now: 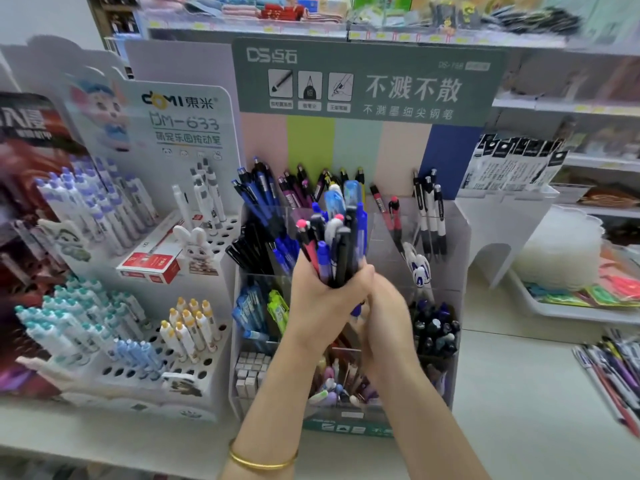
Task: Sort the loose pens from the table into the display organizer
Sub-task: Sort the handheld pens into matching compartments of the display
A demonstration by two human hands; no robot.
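EDITOR: Shop counter, stocked shelves behind. What is at the centre of the frame?

PHOTOGRAPHER: A white table [519, 393] carrying a tiered display organizer [459, 237] with clear compartments and a green header card. In front of its upper tiers, a person's left hand [322, 292], gold bangle [259, 462] on the wrist, is clenched round a bundle of pens [332, 244].

EDITOR: How do the pens look?

PHOTOGRAPHER: They are mixed: blue, black, white and pink barrels, upright and fanned out, clicker ends up. One blue tip pokes out below the fist.

EDITOR: And the other hand?

PHOTOGRAPHER: The right hand [384, 306] is pressed against the left one, just under the bundle. Motion blur hides its fingers, so I cannot tell whether it grips anything.

EDITOR: Any more pens on the table?

PHOTOGRAPHER: Loose pens [609, 368] lie in a row at the right edge of the frame, cut off by it.

EDITOR: How much room is there around the organizer?

PHOTOGRAPHER: A rack of white pens [138, 306] stands just beside it at left. To the right, bare table runs between it and the loose pens, with a white riser [498, 230] near its upper right corner.
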